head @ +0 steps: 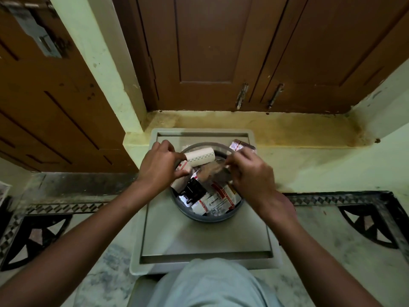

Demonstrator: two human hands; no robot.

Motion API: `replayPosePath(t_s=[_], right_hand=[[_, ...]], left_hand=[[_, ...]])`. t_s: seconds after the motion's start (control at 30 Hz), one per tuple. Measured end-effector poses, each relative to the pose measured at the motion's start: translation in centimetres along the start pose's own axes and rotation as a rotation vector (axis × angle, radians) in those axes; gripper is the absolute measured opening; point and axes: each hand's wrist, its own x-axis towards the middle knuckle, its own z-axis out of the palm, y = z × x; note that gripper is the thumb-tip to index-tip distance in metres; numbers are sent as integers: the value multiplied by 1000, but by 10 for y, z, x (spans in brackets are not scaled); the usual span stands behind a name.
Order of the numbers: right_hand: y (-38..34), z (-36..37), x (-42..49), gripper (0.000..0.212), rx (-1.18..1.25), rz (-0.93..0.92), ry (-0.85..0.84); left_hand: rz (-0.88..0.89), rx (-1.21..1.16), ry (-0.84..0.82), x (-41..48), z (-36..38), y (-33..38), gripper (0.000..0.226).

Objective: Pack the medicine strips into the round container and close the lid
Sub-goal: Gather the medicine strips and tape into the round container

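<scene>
Grey round plastic container (208, 214) sits on the far half of a pale square plastic table (205, 238), already stuffed with foil medicine strips (218, 199) in red-and-white print, plus one black strip (192, 192) on its left side. Both hands are right over the open top. The left hand (158, 168) is closed around a white cardboard-looking roll (200, 157), which lies across the far rim pointing right. The right hand (252, 171) has its fingertips pinched on something crinkly and see-through above the middle of the container, can't tell exactly what. One more silvery strip (238, 145) lies on the table just beyond the right hand, outside the container.
</scene>
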Motion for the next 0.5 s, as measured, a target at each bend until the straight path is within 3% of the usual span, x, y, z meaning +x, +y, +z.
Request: replayPosePath(t_s=[0.13, 0.33, 0.5], right_hand=[[4, 12, -21, 23, -59, 11, -165], [5, -5, -15, 25, 52, 146, -484], [-9, 8, -6, 64, 75, 223, -401]], left_hand=[[-43, -98, 77, -6, 5, -2, 48], [-62, -137, 142, -15, 15, -6, 44], [-96, -186, 157, -20, 25, -4, 38]])
